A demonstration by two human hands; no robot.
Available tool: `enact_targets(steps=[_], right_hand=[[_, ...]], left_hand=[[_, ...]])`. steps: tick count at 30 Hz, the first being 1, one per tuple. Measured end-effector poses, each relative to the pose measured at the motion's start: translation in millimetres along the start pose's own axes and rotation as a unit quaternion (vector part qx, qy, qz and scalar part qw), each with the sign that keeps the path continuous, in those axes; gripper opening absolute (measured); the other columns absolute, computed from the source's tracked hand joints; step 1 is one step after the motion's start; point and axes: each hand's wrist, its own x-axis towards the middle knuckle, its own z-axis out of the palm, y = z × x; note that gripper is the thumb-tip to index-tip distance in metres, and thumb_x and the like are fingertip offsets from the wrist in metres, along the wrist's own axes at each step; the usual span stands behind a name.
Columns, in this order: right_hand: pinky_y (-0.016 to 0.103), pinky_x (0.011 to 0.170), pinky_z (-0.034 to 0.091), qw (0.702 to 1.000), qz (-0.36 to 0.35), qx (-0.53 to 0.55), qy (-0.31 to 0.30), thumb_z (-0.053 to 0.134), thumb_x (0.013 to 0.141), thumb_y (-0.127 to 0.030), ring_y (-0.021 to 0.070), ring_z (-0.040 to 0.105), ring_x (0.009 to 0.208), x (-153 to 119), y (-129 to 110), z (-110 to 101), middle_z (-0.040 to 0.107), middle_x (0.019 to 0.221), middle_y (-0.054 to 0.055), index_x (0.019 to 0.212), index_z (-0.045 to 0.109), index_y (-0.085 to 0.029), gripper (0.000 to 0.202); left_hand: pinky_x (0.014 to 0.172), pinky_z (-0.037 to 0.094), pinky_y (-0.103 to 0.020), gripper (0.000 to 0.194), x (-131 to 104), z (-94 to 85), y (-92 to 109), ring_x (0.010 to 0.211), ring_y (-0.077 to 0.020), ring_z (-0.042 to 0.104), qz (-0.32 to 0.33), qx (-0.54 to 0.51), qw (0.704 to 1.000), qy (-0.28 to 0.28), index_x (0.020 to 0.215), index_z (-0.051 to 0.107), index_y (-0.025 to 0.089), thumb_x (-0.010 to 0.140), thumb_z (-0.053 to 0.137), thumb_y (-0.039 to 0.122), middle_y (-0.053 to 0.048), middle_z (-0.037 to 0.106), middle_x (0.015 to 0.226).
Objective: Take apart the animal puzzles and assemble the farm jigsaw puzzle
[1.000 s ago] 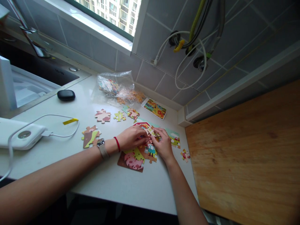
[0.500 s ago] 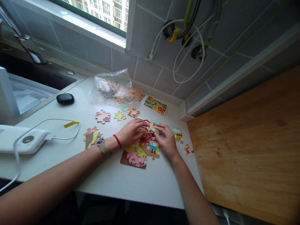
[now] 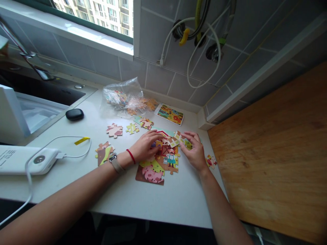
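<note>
A partly joined jigsaw puzzle (image 3: 150, 174) lies on the counter, showing a pig, a farmer and a red barn. My left hand (image 3: 147, 144) rests over its left side with fingers stretched out and thumb apart, hiding part of the picture. Between the thumb and fingers of my right hand (image 3: 195, 151) is a puzzle piece (image 3: 179, 136), tilted above the puzzle's upper right part. Left of the puzzle lie a pink and brown piece (image 3: 114, 130), a green piece (image 3: 132, 128) and some joined brown and green pieces (image 3: 104, 154). Another small piece (image 3: 211, 161) sits right of my right wrist.
A clear plastic bag (image 3: 122, 97) with pieces and a picture card (image 3: 170, 114) are at the back. On the left are a black oval case (image 3: 74, 114), a white power bank (image 3: 28, 160) with a cable, and a sink (image 3: 84, 91). A wooden board (image 3: 270, 146) borders the right.
My right hand has moved right, away from my left fingers, with the puzzle piece in it. My left hand stays on the puzzle. The camera view has shifted slightly.
</note>
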Motion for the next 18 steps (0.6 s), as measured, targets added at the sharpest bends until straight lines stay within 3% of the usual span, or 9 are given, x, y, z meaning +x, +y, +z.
enact_targets(steps=[4,11,15,18], right_hand=[[0.044,0.105,0.052,0.999,0.005,-0.009,0.034,0.070,0.090,-0.026,0.0253,0.064,0.115,-1,5,6,0.063,0.119,0.009,0.111,0.077,-0.027,0.022],[0.042,0.102,0.054,1.000,-0.018,-0.010,0.016,0.070,0.088,-0.019,0.0236,0.064,0.112,-2,10,15,0.064,0.114,0.008,0.106,0.077,-0.027,0.021],[0.040,0.103,0.054,1.000,-0.007,-0.002,-0.019,0.063,0.086,-0.013,0.0220,0.064,0.113,-3,10,15,0.064,0.116,0.008,0.109,0.077,-0.027,0.030],[0.039,0.109,0.052,0.998,0.002,-0.005,-0.063,0.058,0.086,-0.010,0.0214,0.064,0.118,-5,9,15,0.064,0.120,0.008,0.115,0.077,-0.027,0.039]], left_hand=[[0.120,0.040,-0.058,0.040,-2,0.1,1,0.138,-0.0304,0.054,0.013,0.022,0.999,-0.038,0.133,0.068,0.025,0.093,0.066,0.023,-0.009,0.065,0.143],[0.122,0.029,-0.068,0.051,-10,5.7,9,0.156,-0.0435,0.025,0.045,0.063,0.989,-0.124,0.146,0.060,0.037,0.096,0.068,0.043,-0.006,0.037,0.168],[0.124,0.029,-0.065,0.050,-11,9.7,12,0.157,-0.0428,0.023,0.058,0.078,0.985,-0.142,0.146,0.061,0.035,0.098,0.066,0.046,-0.005,0.037,0.168],[0.125,0.031,-0.060,0.047,-10,10.0,12,0.155,-0.0390,0.029,0.052,0.084,0.986,-0.137,0.144,0.062,0.029,0.100,0.062,0.045,-0.008,0.046,0.162]])
